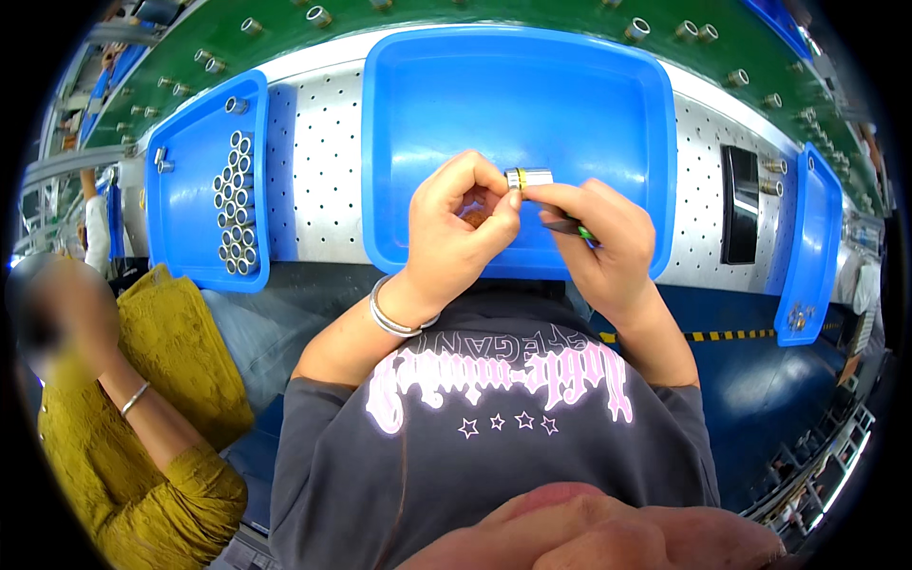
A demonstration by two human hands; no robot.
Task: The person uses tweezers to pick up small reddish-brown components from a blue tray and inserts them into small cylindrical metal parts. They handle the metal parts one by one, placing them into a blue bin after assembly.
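My left hand (pixel 458 223) pinches one end of a small silver metal cylinder (pixel 528 177) with a yellow band, held over the big blue tray (pixel 427 104). Something small and brownish sits inside the curled fingers of that hand. My right hand (pixel 598 242) touches the cylinder from the right and grips a thin dark tool with a green handle (pixel 570 228). Both hands hover near the tray's front edge. A silver bangle circles my left wrist.
A smaller blue tray (pixel 195 195) on the left holds several metal tubes in rows. A narrow blue tray (pixel 812 247) stands at right, beside a black slot in the perforated white table (pixel 318 171). A green conveyor (pixel 285 38) carries metal sleeves behind. A person in yellow sits at left.
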